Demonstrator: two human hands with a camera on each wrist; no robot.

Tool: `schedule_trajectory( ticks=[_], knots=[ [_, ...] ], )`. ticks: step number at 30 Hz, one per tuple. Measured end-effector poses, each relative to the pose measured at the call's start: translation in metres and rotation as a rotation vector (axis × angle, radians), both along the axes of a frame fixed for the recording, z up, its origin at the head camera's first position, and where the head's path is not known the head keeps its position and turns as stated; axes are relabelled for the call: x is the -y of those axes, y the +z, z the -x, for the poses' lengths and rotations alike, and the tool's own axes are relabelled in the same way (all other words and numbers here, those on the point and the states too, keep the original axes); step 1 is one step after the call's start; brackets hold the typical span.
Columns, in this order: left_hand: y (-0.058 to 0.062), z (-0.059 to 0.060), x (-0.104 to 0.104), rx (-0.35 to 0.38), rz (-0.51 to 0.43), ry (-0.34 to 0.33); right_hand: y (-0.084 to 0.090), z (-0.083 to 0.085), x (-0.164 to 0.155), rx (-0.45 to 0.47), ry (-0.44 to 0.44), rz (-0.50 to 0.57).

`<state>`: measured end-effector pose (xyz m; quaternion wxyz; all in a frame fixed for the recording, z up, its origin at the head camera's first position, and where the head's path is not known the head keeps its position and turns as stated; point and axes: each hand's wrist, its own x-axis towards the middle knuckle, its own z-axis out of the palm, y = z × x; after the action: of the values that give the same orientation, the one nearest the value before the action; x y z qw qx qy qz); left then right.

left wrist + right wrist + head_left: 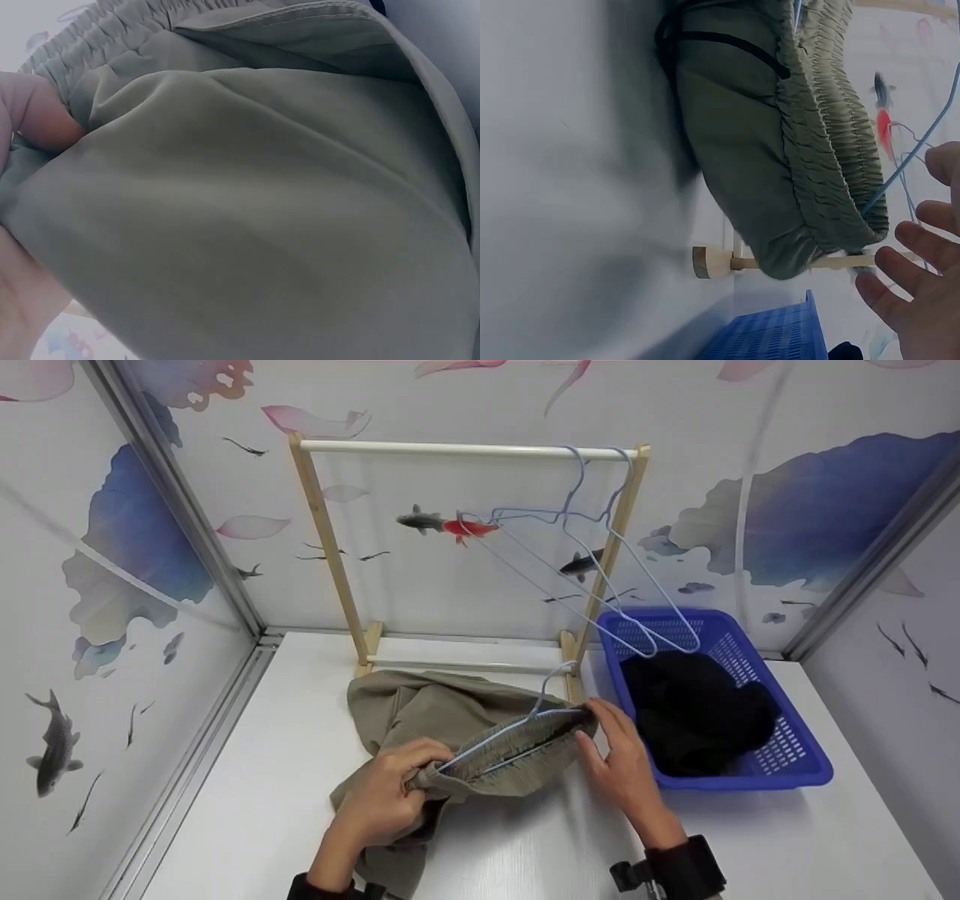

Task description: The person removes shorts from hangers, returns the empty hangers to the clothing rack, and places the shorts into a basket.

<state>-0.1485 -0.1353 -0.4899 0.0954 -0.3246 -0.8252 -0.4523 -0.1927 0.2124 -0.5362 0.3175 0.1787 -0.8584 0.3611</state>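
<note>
Olive-khaki trousers (pixel 420 705) with a gathered elastic waistband (pixel 829 142) lie partly on the white table, the waist held up toward me. A light-blue wire hanger (pixel 486 740) sits inside the waist opening, its hook rising above the fabric. My left hand (pixel 384 793) grips the left end of the waistband, bunching the cloth. At the opposite end, my right hand (pixel 621 761) has its fingers spread, fingertips close by the waistband's corner. A black drawstring (pixel 735 46) hangs at the front of the waist in the right wrist view.
A wooden rack with a white top rail (pixel 450 449) stands at the back. Two blue wire hangers (pixel 574 515) hang at its right end. To the right, a blue plastic basket (pixel 739 782) holds black cloth (pixel 697 712). Printed wall panels enclose the table (pixel 247 750).
</note>
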Motion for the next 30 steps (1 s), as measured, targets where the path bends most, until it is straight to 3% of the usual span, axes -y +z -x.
schedule_trajectory(
  ticks=[8,11,15,18,23,26,30],
  knots=[
    [-0.012,0.016,-0.004,-0.031,-0.098,-0.071,0.006,0.006,-0.008,0.111,-0.018,-0.031],
    [-0.017,0.024,-0.006,-0.074,-0.093,-0.048,0.006,0.009,-0.01,0.083,-0.018,-0.032],
    [-0.025,0.032,-0.008,-0.165,-0.019,0.033,0.005,0.012,-0.013,0.049,0.006,-0.064],
    [-0.029,0.035,-0.009,-0.211,0.022,0.071,0.006,0.011,-0.013,0.118,0.036,-0.085],
    [-0.032,0.041,-0.01,-0.262,-0.016,0.036,0.005,0.009,-0.012,0.272,0.052,-0.083],
    [-0.033,0.044,-0.009,-0.282,-0.054,0.014,0.001,0.01,-0.01,0.275,0.067,-0.071],
    [-0.035,0.047,-0.009,-0.281,-0.051,0.05,-0.006,0.013,-0.008,0.227,0.074,-0.054]
  ],
)
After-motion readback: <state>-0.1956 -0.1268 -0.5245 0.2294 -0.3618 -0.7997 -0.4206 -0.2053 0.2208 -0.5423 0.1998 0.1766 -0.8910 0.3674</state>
